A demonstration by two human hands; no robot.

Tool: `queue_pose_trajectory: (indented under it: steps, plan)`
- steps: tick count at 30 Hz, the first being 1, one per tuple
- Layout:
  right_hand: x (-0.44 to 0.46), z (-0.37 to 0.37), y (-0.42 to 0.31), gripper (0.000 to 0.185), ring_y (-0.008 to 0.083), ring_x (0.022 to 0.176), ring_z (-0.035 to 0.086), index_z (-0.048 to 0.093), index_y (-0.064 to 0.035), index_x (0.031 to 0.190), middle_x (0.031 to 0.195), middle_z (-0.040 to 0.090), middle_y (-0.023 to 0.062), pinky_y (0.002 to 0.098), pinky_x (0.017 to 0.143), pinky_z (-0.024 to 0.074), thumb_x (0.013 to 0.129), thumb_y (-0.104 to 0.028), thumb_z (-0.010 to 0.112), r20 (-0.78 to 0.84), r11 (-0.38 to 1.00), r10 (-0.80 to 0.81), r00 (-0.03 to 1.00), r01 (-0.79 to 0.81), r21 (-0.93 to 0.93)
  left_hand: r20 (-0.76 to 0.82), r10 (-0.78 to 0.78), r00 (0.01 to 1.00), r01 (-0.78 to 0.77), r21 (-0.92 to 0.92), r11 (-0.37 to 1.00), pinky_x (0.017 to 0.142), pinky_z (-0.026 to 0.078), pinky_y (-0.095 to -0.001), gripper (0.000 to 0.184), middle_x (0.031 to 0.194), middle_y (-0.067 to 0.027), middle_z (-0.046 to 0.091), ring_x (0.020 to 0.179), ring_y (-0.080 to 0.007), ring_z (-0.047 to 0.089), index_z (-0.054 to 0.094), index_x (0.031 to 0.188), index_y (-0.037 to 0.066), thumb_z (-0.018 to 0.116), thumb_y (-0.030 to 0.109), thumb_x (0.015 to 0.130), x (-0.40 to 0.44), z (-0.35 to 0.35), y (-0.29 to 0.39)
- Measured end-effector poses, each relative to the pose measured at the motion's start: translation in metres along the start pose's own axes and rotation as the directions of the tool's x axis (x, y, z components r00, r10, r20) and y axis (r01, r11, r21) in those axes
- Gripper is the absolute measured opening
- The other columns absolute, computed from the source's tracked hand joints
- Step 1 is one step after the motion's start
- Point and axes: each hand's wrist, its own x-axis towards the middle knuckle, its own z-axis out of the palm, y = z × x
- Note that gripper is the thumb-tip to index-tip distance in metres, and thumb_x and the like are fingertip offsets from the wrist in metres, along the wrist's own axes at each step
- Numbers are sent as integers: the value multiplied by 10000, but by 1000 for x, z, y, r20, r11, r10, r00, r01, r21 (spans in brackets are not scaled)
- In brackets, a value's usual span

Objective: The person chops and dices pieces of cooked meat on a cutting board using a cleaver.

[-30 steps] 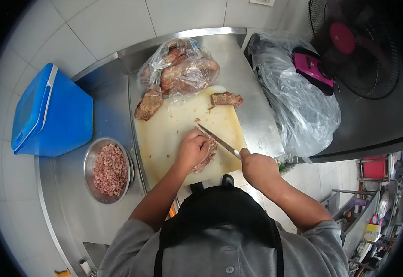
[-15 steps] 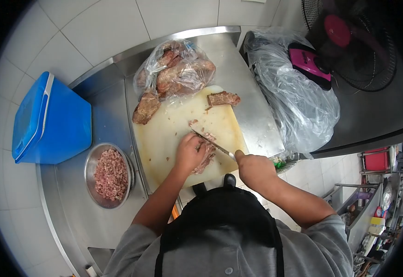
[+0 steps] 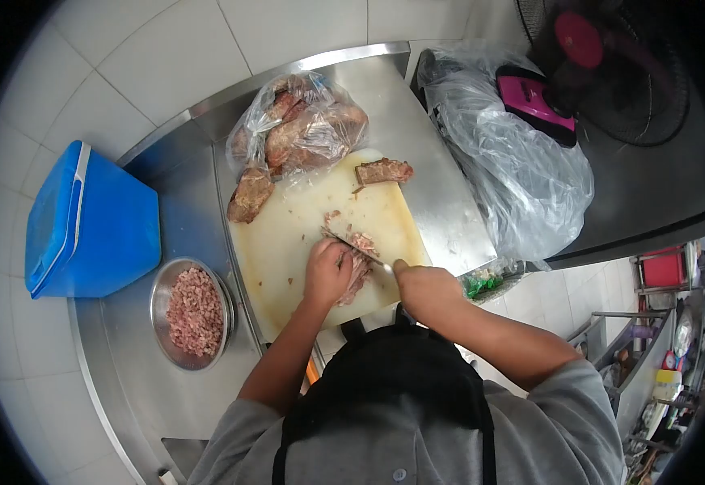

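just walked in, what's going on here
Someone is cutting meat on a pale board. The right hand grips a knife, its blade at the meat that the left hand holds. One bigger chunk lies at the board's far right corner, another beside a plastic bag of meat. Diced meat sits in a metal bowl.

Site: food-preparation kitchen. Grounds: stainless-steel counter (image 3: pixel 441 194) with a raised metal edge, standing against a white tiled wall (image 3: pixel 304 32). On the counter, a pale cutting board (image 3: pixel 276 255) with a knife (image 3: pixel 371 256) and cut meat (image 3: pixel 356 280); to its left, a metal bowl (image 3: pixel 159 317) heaped with diced pink meat (image 3: pixel 193 314). Worker at the board wears a black apron (image 3: pixel 385 396). Crowded metal racks (image 3: pixel 631 343) off to the worker's right. Home or business: cannot tell from here.
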Motion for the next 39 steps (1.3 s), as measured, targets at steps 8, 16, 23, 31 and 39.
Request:
queue_pose_trajectory:
  steps: [8, 16, 23, 31, 39]
  plan:
    - [33, 18, 17, 224, 377, 881, 737, 572, -10, 1140, 970, 740, 209, 470, 759, 583, 959, -101, 478, -34, 998, 1, 999, 1, 58, 73, -93, 993, 86, 97, 992, 955, 501, -440, 442, 1212, -216, 597, 1133, -386, 579, 643, 1153, 9, 807, 159, 771, -2, -10, 16]
    - [30, 11, 19, 247, 373, 948, 728, 593, -29, 1164, 1029, 733, 216, 484, 815, 570, 969, -115, 467, -25, 994, 23, 999, -20, 107, 165, -120, 979, 77, 249, 965, 1029, 433, -497, 796, 1264, -231, 554, 1171, -419, 524, 498, 1346, -46, 864, 250, 705, -20, -1, 19]
    - [30, 14, 17, 244, 374, 913, 735, 589, -22, 1157, 999, 739, 210, 476, 786, 578, 974, -122, 462, -30, 997, 23, 999, -21, 75, -66, -28, 997, 35, 105, 994, 974, 457, -488, 447, 1177, -196, 582, 1100, -390, 558, 624, 1164, 29, 785, 139, 762, -18, -8, 24]
    - [-20, -33, 15, 218, 375, 852, 737, 585, -20, 1127, 914, 735, 193, 477, 738, 582, 940, -100, 505, 7, 998, -19, 1000, 19, -57, -12, 52, 999, -51, 88, 995, 913, 487, -445, 142, 1056, -140, 632, 1031, -352, 595, 681, 948, 26, 711, 60, 814, -16, 0, 13]
    - [29, 21, 1, 204, 394, 829, 725, 562, -26, 1102, 870, 725, 204, 493, 731, 569, 913, -74, 502, -75, 997, -38, 996, 43, 60, -27, 61, 998, -58, 81, 995, 893, 501, -460, 146, 1048, -148, 636, 1013, -366, 604, 675, 949, 25, 699, 53, 807, -16, 3, 11]
